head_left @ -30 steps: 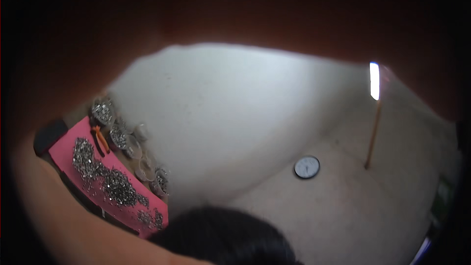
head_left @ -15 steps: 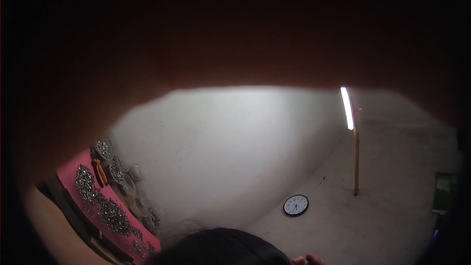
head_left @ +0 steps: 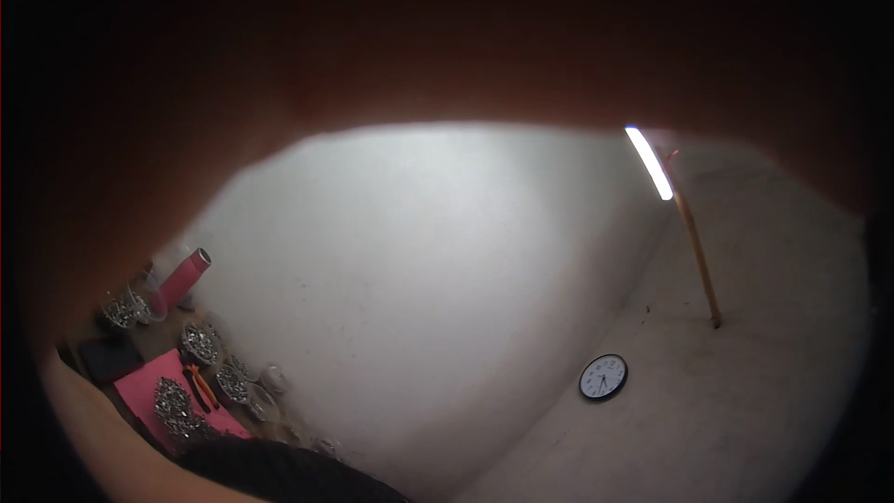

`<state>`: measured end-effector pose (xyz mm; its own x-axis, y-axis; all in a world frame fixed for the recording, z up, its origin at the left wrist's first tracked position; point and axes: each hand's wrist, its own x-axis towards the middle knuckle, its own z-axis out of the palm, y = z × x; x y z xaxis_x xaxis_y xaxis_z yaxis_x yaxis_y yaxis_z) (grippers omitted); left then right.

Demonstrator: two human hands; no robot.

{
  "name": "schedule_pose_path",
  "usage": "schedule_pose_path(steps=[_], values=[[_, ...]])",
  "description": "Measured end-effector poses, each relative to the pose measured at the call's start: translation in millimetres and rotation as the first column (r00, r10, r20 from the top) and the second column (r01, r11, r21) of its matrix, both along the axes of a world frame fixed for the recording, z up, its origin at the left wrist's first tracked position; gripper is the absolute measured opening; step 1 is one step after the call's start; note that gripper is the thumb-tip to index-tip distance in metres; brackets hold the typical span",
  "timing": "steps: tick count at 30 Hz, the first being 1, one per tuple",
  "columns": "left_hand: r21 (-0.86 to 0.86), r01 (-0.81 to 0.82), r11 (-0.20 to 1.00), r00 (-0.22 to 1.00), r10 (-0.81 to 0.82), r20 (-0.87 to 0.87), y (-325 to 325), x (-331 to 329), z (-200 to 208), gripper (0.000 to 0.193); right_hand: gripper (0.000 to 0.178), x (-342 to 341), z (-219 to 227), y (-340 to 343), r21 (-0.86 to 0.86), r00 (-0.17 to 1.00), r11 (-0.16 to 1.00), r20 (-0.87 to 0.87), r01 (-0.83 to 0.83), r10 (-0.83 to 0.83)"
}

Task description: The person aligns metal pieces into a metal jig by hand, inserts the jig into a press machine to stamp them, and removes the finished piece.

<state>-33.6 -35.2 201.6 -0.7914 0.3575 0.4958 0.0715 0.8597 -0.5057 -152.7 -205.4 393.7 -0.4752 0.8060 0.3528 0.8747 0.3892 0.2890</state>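
Note:
A bare forearm [head_left: 121, 433], seemingly my left one, curves along the lower left rim. Its hand is not visible as such; a dark, reddish blur close to the lens covers the whole upper part of the view, and I cannot make out fingers in it. My right hand does not show. Beyond the forearm lies a pink sheet [head_left: 140, 386] with a heap of small shiny metal pieces [head_left: 177, 408]. Orange-handled pliers [head_left: 201, 387] rest on the sheet beside the heap. No hand is seen touching any of these.
Clear containers of metal pieces [head_left: 200, 342] stand along the sheet, near a pink cylinder [head_left: 182, 281] and a dark flat box [head_left: 110, 358]. Dark hair [head_left: 279, 470] covers the bottom edge. A round clock [head_left: 603, 377], a lit tube lamp [head_left: 649, 163] and a wooden stick [head_left: 700, 261] are at the wall.
The view has tilted and shifted: the clock sits farther right, and the pink cylinder and dark box have come into sight. Fingertips at the bottom edge have gone; the dark hair has moved left.

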Motion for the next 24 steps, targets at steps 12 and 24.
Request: schedule_pose_path(steps=[12,24], values=[[-0.067,-0.052,0.996,0.989,0.06,0.135,-12,45,-2,0.065,0.058,25,30,41,-0.205,0.954,0.939,-0.172,-0.277,0.244],[-0.117,-0.03,0.993,0.934,0.069,0.35,-60,85,31,0.064,0.046,21,46,34,-0.387,0.884,0.8,-0.296,-0.457,0.362]])
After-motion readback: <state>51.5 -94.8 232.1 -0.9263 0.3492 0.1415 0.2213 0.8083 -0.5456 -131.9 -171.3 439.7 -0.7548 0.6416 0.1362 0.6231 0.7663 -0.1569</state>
